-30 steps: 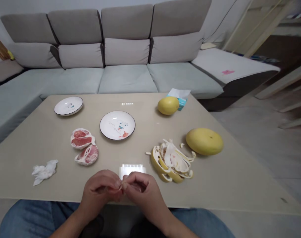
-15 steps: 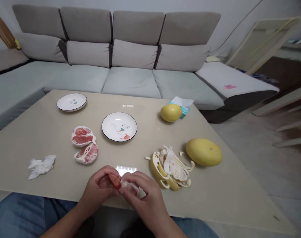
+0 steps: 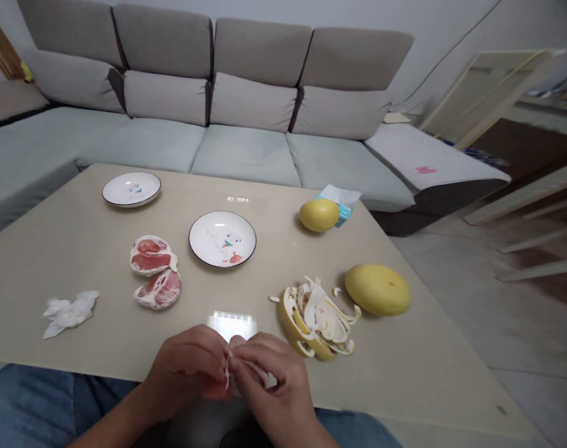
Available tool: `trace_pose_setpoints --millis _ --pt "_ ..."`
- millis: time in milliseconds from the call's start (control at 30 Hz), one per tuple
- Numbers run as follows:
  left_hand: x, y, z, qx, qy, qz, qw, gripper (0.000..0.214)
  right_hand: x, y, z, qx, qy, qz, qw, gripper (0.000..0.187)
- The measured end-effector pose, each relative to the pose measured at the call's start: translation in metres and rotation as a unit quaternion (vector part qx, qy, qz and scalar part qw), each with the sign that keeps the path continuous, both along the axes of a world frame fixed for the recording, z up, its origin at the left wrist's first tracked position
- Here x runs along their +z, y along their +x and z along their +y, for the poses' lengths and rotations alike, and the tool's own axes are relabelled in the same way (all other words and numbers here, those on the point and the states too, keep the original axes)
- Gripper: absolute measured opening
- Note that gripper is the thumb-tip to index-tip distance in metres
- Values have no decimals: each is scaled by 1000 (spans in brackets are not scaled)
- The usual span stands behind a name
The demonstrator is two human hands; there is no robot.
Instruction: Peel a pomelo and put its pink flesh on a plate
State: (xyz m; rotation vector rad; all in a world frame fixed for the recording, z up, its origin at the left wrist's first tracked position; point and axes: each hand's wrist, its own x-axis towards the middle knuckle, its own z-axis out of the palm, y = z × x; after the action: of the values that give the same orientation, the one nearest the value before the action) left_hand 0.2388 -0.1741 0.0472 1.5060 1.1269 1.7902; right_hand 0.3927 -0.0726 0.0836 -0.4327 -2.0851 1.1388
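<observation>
My left hand point(image 3: 187, 367) is closed around a red pomelo segment point(image 3: 216, 388), which shows below the fingers. Thumb and forefinger of my right hand point(image 3: 274, 379) pinch white pomelo membrane point(image 3: 228, 364) at the segment's edge, and a pinkish bit of it lies under those fingers. Both hands are together over the table's near edge. Beyond them to the left sit peeled pomelo chunks point(image 3: 158, 290) with red flesh. A white plate point(image 3: 222, 239) stands past the hands, with small red pieces or a printed red figure on it; I cannot tell which.
Pomelo peel point(image 3: 311, 323) with white scraps is heaped right of my hands. Two whole yellow pomelos, one nearer point(image 3: 377, 289) and one farther point(image 3: 319, 215), lie by a tissue pack point(image 3: 343, 205). Crumpled tissue point(image 3: 71, 313) and a second plate point(image 3: 131, 189) are at left. A sofa point(image 3: 246, 149) stands behind.
My left hand has turned over the red segment, which now hangs lower. My right fingers have moved in to pinch the membrane at its edge. The view has shifted slightly.
</observation>
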Motion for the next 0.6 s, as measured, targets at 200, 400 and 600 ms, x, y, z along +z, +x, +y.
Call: trace_pose_setpoints --millis 200,400,600 --pt "-7 0 -1 11 9 -100 995 25 3 1 8 53 -84 -52 994 6" --pt "-15 -2 -2 -34 -101 -212 971 23 1 1 6 67 -16 -53 996 9" --pt "-13 8 1 -25 -217 -313 924 49 -4 -3 4 0 -4 -89 996 11"
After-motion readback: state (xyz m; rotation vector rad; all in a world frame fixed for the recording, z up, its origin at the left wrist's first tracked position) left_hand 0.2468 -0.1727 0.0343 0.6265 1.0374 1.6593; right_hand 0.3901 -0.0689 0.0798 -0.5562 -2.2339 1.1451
